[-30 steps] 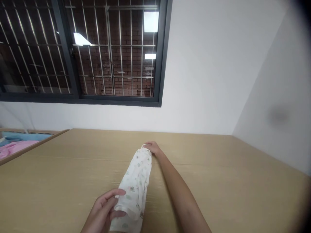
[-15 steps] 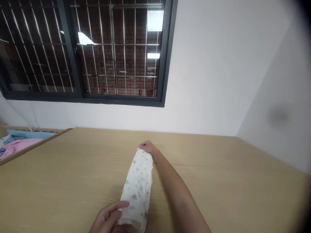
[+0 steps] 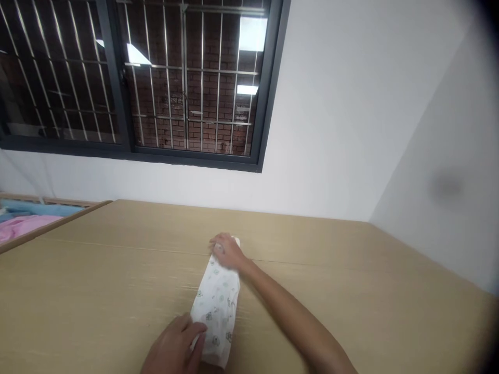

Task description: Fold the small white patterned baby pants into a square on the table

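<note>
A white cloth [image 3: 216, 304] with small printed figures in grey and green lies as a long narrow strip on the tan surface. It looks like a folded garment, but its kind does not show. Near its close end, my left hand [image 3: 175, 343] pinches the left edge between thumb and fingers. My right hand [image 3: 227, 252] rests across the far end, palm down, fingers stretched toward the left edge and slightly blurred. A bit of the cloth's far corner shows beyond that hand.
The wide tan tabletop [image 3: 117, 291] has a seam across it. At left, beyond a raised wooden edge [image 3: 58, 224], lie pink cloth [image 3: 27, 227] and blue cloth [image 3: 47, 209]. A white wall [image 3: 323, 114] and barred window [image 3: 187, 104] stand behind.
My right hand has let go of the cloth's far end and moved slightly nearer and left, over the fabric. My left hand has shifted up a little along the near left edge.
</note>
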Demonstrator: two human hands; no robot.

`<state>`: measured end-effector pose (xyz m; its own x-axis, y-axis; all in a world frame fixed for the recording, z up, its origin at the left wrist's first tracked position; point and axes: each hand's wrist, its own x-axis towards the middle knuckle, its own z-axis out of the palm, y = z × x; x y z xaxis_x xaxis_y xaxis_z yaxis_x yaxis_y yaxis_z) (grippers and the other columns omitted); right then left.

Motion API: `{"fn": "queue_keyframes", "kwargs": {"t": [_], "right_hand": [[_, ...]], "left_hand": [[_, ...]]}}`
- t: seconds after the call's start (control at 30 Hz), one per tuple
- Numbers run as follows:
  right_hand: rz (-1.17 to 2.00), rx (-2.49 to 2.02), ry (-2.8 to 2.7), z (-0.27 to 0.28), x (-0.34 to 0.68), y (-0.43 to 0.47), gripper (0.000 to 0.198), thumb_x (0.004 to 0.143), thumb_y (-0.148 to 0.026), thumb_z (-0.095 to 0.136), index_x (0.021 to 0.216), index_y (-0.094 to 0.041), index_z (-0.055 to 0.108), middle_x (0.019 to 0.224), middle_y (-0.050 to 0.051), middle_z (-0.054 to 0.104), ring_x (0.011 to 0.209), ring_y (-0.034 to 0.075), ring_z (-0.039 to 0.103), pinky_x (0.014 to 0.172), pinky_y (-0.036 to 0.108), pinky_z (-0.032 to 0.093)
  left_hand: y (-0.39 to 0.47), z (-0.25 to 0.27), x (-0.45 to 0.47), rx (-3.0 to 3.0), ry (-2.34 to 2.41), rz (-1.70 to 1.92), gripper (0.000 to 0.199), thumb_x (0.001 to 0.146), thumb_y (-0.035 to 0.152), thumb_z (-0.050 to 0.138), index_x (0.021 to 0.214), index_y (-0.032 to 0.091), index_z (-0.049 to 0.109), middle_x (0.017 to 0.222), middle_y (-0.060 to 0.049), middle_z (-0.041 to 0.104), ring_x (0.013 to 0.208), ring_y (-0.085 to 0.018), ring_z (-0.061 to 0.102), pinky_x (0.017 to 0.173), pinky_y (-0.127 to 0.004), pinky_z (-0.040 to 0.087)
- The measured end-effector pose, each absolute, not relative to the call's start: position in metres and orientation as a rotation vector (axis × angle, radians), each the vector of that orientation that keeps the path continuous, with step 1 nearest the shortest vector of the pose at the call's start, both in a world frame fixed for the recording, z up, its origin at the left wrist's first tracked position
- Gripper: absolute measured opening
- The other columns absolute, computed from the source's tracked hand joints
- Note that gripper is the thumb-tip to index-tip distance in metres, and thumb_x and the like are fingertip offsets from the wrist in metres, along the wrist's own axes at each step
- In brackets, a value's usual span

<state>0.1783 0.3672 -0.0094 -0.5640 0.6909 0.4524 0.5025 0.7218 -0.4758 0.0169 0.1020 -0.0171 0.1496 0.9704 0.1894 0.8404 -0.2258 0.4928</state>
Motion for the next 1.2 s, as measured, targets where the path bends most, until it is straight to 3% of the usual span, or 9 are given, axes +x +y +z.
{"fn": "queue_keyframes", "kwargs": {"t": [0.2, 0.3, 0.4, 0.5, 0.63, 0.77, 0.97, 1.2], "right_hand": [[0.393, -0.793, -2.514, -0.045, 0.214, 0.320, 0.033, 0.099, -0.037, 0.060, 0.129, -0.028, 0.069, 0.141, 0.012, 0.061, 0.136, 0.029, 0.049, 0.115, 0.050, 0.038], [0.430, -0.776, -2.548, -0.039, 0.242, 0.314, 0.034, 0.101, -0.039, 0.058, 0.130, -0.028, 0.069, 0.142, 0.011, 0.061, 0.137, 0.027, 0.050, 0.117, 0.047, 0.038], [0.418, -0.780, -2.581, -0.022, 0.260, 0.302, 0.035, 0.102, -0.040, 0.055, 0.131, -0.026, 0.069, 0.142, 0.013, 0.061, 0.137, 0.028, 0.050, 0.116, 0.046, 0.040], [0.411, -0.735, -2.630, -0.007, 0.264, 0.276, 0.038, 0.104, -0.041, 0.052, 0.136, -0.026, 0.066, 0.147, 0.012, 0.060, 0.139, 0.028, 0.050, 0.118, 0.047, 0.039], [0.533, -0.403, -2.749, -0.007, 0.254, 0.230, 0.049, 0.105, -0.043, 0.050, 0.151, -0.025, 0.052, 0.157, 0.011, 0.053, 0.145, 0.023, 0.047, 0.122, 0.040, 0.035], [0.587, -0.225, -2.860, -0.016, 0.248, 0.204, 0.054, 0.109, -0.039, 0.042, 0.161, -0.025, 0.037, 0.164, 0.009, 0.043, 0.156, 0.020, 0.030, 0.129, 0.037, 0.022], [0.587, -0.434, -2.933, -0.022, 0.250, 0.239, 0.062, 0.109, -0.044, 0.038, 0.166, -0.031, 0.018, 0.172, 0.007, 0.023, 0.161, 0.021, 0.016, 0.131, 0.045, 0.007], [0.448, -0.828, -2.894, -0.030, 0.255, 0.347, 0.061, 0.110, -0.047, 0.025, 0.166, -0.025, 0.018, 0.172, 0.008, 0.020, 0.161, 0.024, 0.013, 0.131, 0.052, 0.001]], "left_hand": [[0.117, -0.047, 0.048, 2.655, 1.452, 0.600, 0.031, 0.083, 0.007, 0.054, 0.100, 0.023, 0.075, 0.100, -0.008, 0.075, 0.091, -0.023, 0.070, 0.080, -0.030, 0.057], [0.116, -0.060, 0.062, 2.839, 1.309, 0.740, 0.020, 0.090, 0.023, 0.063, 0.108, 0.024, 0.073, 0.106, -0.009, 0.077, 0.095, -0.025, 0.073, 0.083, -0.031, 0.059], [0.116, -0.067, 0.074, 3.062, 1.177, 0.942, 0.027, 0.096, 0.049, 0.063, 0.107, 0.027, 0.073, 0.130, -0.010, 0.074, 0.118, -0.032, 0.070, 0.088, -0.035, 0.061], [0.117, -0.076, 0.079, 3.149, 1.118, 1.057, 0.027, 0.102, 0.047, 0.055, 0.113, 0.029, 0.071, 0.140, -0.005, 0.070, 0.129, -0.028, 0.066, 0.094, -0.031, 0.059], [0.118, -0.100, 0.075, 3.096, 1.060, 1.054, 0.033, 0.104, 0.039, 0.052, 0.135, 0.033, 0.062, 0.133, -0.003, 0.074, 0.120, -0.025, 0.070, 0.097, -0.030, 0.057], [0.117, -0.114, 0.072, 2.976, 1.057, 1.027, 0.040, 0.101, 0.039, 0.056, 0.141, 0.041, 0.058, 0.122, -0.001, 0.078, 0.106, -0.025, 0.075, 0.095, -0.032, 0.057], [0.110, -0.095, 0.070, 3.008, 1.040, 0.964, 0.056, 0.101, 0.040, 0.060, 0.154, 0.040, 0.043, 0.142, -0.004, 0.068, 0.126, -0.028, 0.068, 0.103, -0.032, 0.056], [0.114, -0.100, 0.069, 3.160, 1.043, 0.900, 0.056, 0.103, 0.045, 0.057, 0.156, 0.034, 0.044, 0.148, -0.001, 0.062, 0.129, -0.024, 0.066, 0.103, -0.028, 0.057]]}}
